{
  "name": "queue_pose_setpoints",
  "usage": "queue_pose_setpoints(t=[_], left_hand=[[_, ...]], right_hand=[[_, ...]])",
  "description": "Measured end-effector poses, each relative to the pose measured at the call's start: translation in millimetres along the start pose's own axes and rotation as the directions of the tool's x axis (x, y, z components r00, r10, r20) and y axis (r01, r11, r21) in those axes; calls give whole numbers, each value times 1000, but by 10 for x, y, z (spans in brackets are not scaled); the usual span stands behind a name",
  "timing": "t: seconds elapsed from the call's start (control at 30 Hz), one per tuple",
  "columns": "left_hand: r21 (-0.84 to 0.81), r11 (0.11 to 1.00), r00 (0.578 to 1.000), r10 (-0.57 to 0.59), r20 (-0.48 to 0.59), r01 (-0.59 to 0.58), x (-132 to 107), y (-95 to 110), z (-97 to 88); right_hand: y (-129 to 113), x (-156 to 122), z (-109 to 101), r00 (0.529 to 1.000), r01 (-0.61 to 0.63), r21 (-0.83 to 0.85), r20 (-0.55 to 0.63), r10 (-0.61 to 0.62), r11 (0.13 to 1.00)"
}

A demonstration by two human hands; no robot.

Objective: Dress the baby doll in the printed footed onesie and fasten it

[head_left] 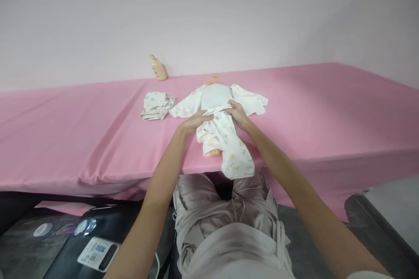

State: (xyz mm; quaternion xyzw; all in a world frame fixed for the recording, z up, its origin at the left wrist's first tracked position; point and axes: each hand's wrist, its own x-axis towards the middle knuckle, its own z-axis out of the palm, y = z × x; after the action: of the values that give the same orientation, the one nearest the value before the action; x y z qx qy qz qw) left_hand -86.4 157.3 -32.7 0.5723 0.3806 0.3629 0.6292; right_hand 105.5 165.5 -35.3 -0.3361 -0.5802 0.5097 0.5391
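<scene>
A baby doll (pixel 214 79) lies on its back on the pink-covered table, its head toward the wall. Its white long-sleeved top (pixel 250 99) is spread open, with a pale garment or torso (pixel 216 94) showing in the middle. White printed baby pants (pixel 229 135) lie over the doll's lower body. My left hand (pixel 197 120) grips their waistband on the left, and my right hand (pixel 238 113) pinches it on the right. One foot (pixel 215 152) pokes out of the left pant leg. The other leg of the pants hangs past the table edge; whether a foot is inside is hidden.
Folded white patterned cloth (pixel 157 105) lies left of the doll. A yellowish pump bottle (pixel 159 69) stands by the white wall (pixel 209 26). The pink tablecloth (pixel 108 135) drapes over the front edge. Below left, a phone-like item (pixel 98 254) rests on a black seat (pixel 70 257).
</scene>
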Motion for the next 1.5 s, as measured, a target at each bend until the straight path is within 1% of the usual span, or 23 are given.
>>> queue_pose_setpoints(t=[0.07,0.13,0.17,0.2,0.23,0.3,0.43,0.5,0.57,0.67,0.73,0.77,0.83,0.9,0.97,1.0,1.07,1.17,1.23,1.3,1.37,1.43,1.5], left_hand=[[-103,992,995,62,-81,-70,41,-31,16],[-185,973,978,105,-181,-139,78,-48,43],[-213,964,969,109,-221,-157,92,-52,57],[-233,958,964,106,-246,-165,100,-52,69],[-244,956,962,102,-254,-165,101,-50,78],[-228,961,968,103,-229,-156,87,-41,90],[-78,990,981,102,-165,-116,17,-23,78],[-18,998,989,62,-137,-65,-12,-19,49],[5,1000,995,13,-97,-13,-30,-18,8],[-5,1000,1000,-6,14,7,-41,-20,-45],[-28,999,996,31,79,-29,-39,-25,-57],[-48,997,994,64,83,-60,-34,-30,-54],[-107,983,987,156,31,-152,-12,-43,-31],[-157,959,972,228,-54,-234,20,-56,2],[-170,951,964,240,-117,-258,46,-62,31],[-166,956,966,222,-129,-242,51,-61,40],[-142,973,978,164,-130,-181,40,-53,43],[-53,996,997,64,-52,-66,-4,-31,23],[-11,999,999,35,-1,-35,-21,-23,6],[-53,996,998,71,-1,-71,-8,-30,1],[-154,974,985,158,-66,-167,25,-50,11],[-235,941,967,216,-134,-243,59,-68,30],[-270,929,962,211,-171,-252,69,-71,42]], right_hand=[[-52,-35,2,994,-10,-33,107,13,999],[-111,-73,18,972,-15,-124,229,44,992],[-136,-88,32,961,-17,-181,268,66,983],[-154,-101,48,955,-23,-236,282,91,972],[-162,-108,64,956,-32,-281,271,111,959],[-148,-110,93,972,-52,-315,202,121,948],[-53,-72,112,996,-39,-235,75,58,971],[-14,-43,100,1000,-12,-204,22,17,979],[9,-16,84,1000,19,-170,-16,-22,985],[14,1,70,999,43,-103,-14,-45,994],[-5,-16,74,999,50,-92,3,-50,995],[-22,-34,79,999,46,-101,16,-45,994],[-70,-84,92,997,9,-152,74,2,988],[-123,-134,101,983,-52,-234,161,92,971],[-153,-161,106,965,-91,-274,212,152,957],[-152,-160,107,967,-96,-259,205,152,961],[-119,-133,108,986,-92,-174,121,114,980],[-37,-64,107,997,-77,-44,-20,76,996],[-15,-38,104,997,-71,-2,-38,70,998],[-42,-48,101,998,-61,-15,-6,61,998],[-105,-88,99,993,-82,-101,77,89,992],[-163,-131,95,975,-110,-207,168,146,972],[-171,-142,89,962,-118,-227,214,167,967]])
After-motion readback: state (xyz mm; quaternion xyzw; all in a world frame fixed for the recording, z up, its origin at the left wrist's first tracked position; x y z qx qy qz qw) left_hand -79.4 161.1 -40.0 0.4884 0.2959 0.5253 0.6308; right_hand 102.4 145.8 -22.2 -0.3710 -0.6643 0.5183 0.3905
